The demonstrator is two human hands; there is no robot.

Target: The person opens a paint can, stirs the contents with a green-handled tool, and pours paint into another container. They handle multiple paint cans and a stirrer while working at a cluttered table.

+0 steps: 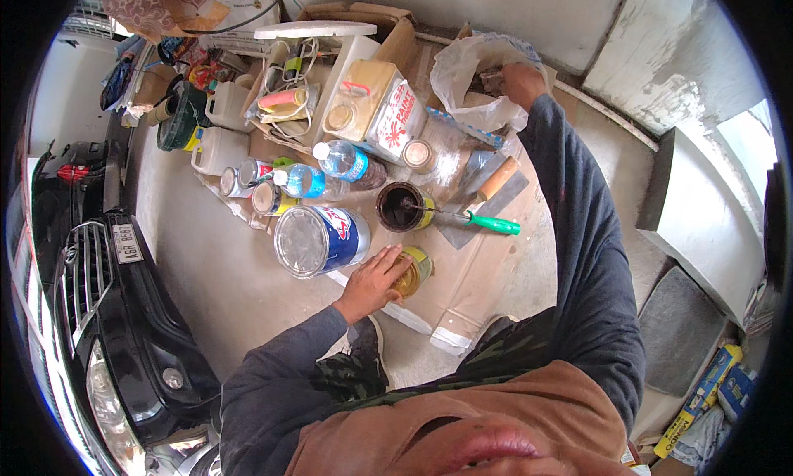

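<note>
Well, yellow can (422,267) on cardboard (464,293) is touched by left hand (373,284), fingers extended. Probably light, stiff, slick; best held round sides. Right hand (524,86) in flimsy plastic bag (454,68), grip can't be told.

From where I stand, the left arm (285,344) bends inward, left hand (373,279) palm down, fingers extended — the right arm (582,220) stretches far forward, right hand (522,85) partly hidden.
</note>
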